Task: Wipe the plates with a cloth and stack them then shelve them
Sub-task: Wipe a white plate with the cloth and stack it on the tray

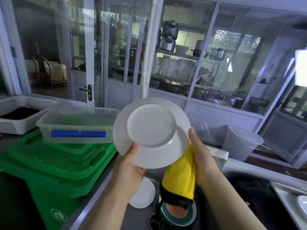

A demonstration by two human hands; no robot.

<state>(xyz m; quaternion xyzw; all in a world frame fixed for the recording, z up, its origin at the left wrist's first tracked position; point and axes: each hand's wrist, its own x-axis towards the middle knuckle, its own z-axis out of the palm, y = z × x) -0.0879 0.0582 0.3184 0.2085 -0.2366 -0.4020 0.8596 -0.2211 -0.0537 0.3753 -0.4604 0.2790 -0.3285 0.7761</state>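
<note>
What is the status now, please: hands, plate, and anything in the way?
Left hand holds plate by lower rim, underside to camera. Right hand grips yellow cloth against plate's right edge. Plate stack waits below. Nothing in the way.

White plate (152, 132) held up at frame centre, underside facing camera, tilted. Left hand (128, 170) grips its lower left rim, thumb on the underside. Right hand (201, 156) at the plate's right edge, holding a yellow cloth (180, 177) with a black border against the far side; cloth hangs down below the plate. Stack of white plates (143, 195) on the steel counter (86, 211) below, lower centre. Green bin (54, 168) at left, clear plastic container (78, 123) with a blue strip on its lid. White perforated basket (21, 113) far left. Glass partition (191, 55) behind.
</note>
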